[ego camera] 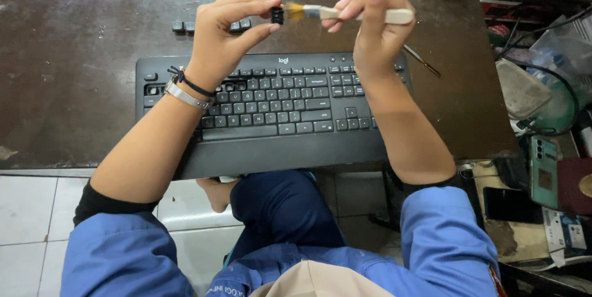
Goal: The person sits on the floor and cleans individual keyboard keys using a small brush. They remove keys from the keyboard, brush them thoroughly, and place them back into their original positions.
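One black keyboard (271,109) lies on the dark table (80,50), its long axis left to right. Above its far edge, the right hand (370,26) is closed around one pale-handled brush (345,13), lying level, bristles pointing left against one black keycap (277,15) pinched in the left hand (225,29). About four loose keycaps (209,26) sit behind.

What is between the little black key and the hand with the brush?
In the head view, only the brush's yellowish bristles lie between the black keycap and the right hand.
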